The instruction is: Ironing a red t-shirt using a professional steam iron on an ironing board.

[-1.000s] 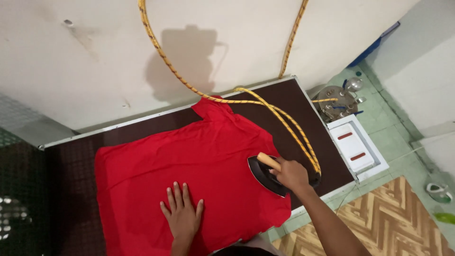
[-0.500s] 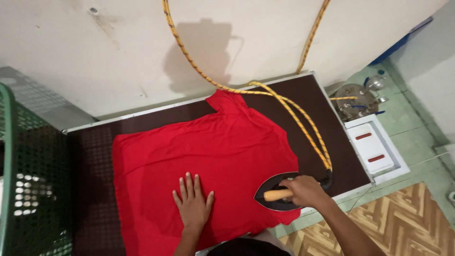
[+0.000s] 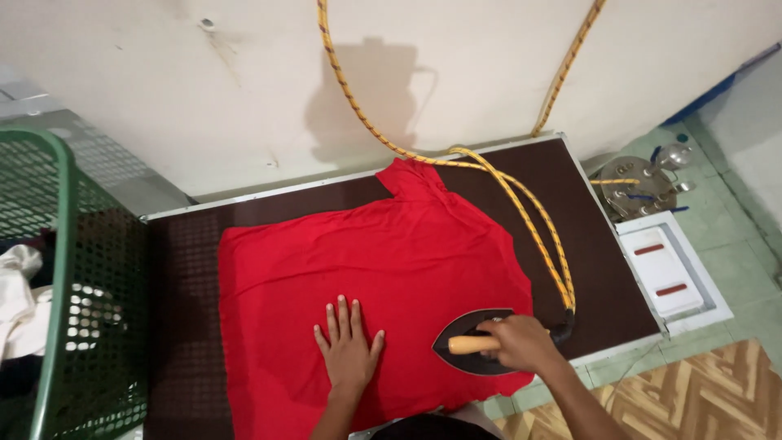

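Observation:
A red shirt [image 3: 383, 269] lies spread flat on a dark brown ironing table [image 3: 183, 269]. My left hand [image 3: 349, 346] rests palm down on the shirt near its front hem, fingers apart. My right hand [image 3: 521, 342] grips the wooden handle of a black iron [image 3: 468, 352], which sits on the shirt's right lower corner with its tip pointing left. A yellow braided cord [image 3: 521, 216] runs from the iron's rear up across the table and along the wall.
A green mesh laundry basket [image 3: 77, 318] with pale cloth inside stands at the left. On the floor to the right are a white tray-like stand [image 3: 672, 273] and a round metal lid with small items [image 3: 639, 183]. The white wall is close behind the table.
The iron, held by my right hand, has slid toward me and slightly left along the shirt's right edge, its tip turning left. My left hand stays flat on the shirt. The view has shifted left, revealing the basket.

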